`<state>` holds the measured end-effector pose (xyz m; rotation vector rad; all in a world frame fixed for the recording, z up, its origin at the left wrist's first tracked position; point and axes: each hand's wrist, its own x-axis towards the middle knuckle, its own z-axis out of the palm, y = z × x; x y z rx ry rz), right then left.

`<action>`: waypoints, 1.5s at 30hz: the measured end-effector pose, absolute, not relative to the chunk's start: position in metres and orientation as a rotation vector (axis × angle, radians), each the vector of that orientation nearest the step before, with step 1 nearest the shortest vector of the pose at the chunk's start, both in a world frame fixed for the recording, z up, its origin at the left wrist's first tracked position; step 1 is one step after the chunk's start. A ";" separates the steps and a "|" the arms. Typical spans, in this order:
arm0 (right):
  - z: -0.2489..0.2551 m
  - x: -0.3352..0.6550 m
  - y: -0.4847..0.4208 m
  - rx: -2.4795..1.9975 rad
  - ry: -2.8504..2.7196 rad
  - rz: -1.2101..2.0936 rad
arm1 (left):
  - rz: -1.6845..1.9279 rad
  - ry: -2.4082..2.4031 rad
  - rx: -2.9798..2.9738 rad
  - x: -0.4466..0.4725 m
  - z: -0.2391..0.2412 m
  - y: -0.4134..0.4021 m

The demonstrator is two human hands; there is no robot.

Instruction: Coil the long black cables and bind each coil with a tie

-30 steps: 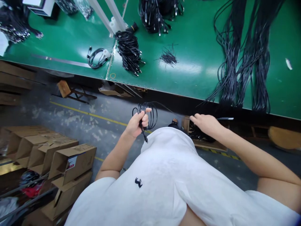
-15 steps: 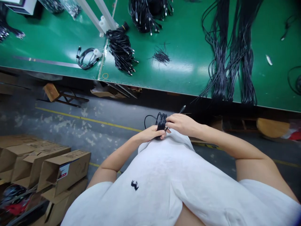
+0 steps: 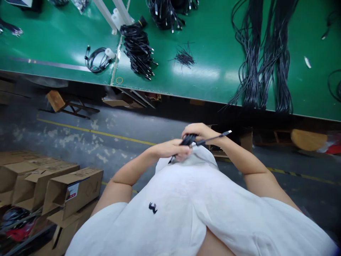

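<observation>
A coiled black cable [image 3: 188, 139] is bunched between my two hands, close in front of my white shirt. My left hand [image 3: 174, 149] is closed around the near side of the coil, thumb on top. Fingers of my right hand [image 3: 199, 131] wrap over the far side of it. One cable end with a silver-tipped plug [image 3: 226, 134] sticks out to the right across my right wrist. Another dark end [image 3: 171, 159] pokes out below my left hand. Fingertips are partly hidden by the coil and slightly blurred.
On the green table [image 3: 210, 81] ahead lie a bundle of cables [image 3: 137, 49], a pile of short black ties [image 3: 185, 58], a looped cable [image 3: 97, 60] and long hanging cables [image 3: 252, 71]. Cardboard boxes [image 3: 87, 185] stand at lower left. Wooden stools [image 3: 55, 100] are by the table.
The coil has turned and looks more compressed, its loose loop no longer showing. The plug end now points right over my right wrist. My right hand has shifted to the coil's far side.
</observation>
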<state>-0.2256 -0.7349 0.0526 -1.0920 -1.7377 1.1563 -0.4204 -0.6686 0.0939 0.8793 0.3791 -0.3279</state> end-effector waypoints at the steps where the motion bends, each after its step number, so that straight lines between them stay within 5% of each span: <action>1: 0.048 -0.229 -0.733 -1.148 -1.513 1.216 | -0.172 0.501 0.923 -0.425 0.096 -0.663; 6: 0.015 -0.280 -0.719 -1.034 -0.370 1.330 | 0.467 0.763 0.926 -0.430 0.085 -0.649; 12: 0.003 -0.321 -0.686 -0.992 0.119 1.228 | 0.809 0.900 0.649 -0.412 0.049 -0.665; 19: -0.002 -0.300 -0.698 -1.014 -0.122 1.326 | 0.709 0.785 0.575 -0.431 0.041 -0.658; 28: 0.035 -0.219 -0.678 -1.304 -1.332 1.438 | 0.226 0.694 0.548 -0.434 0.039 -0.630; 41: 0.006 -0.120 -0.578 -1.012 -1.384 1.654 | 0.053 0.755 1.005 -0.345 0.052 -0.554; 45: -0.037 -0.054 -0.543 -1.297 -1.371 1.580 | 0.148 1.008 0.912 -0.322 0.042 -0.545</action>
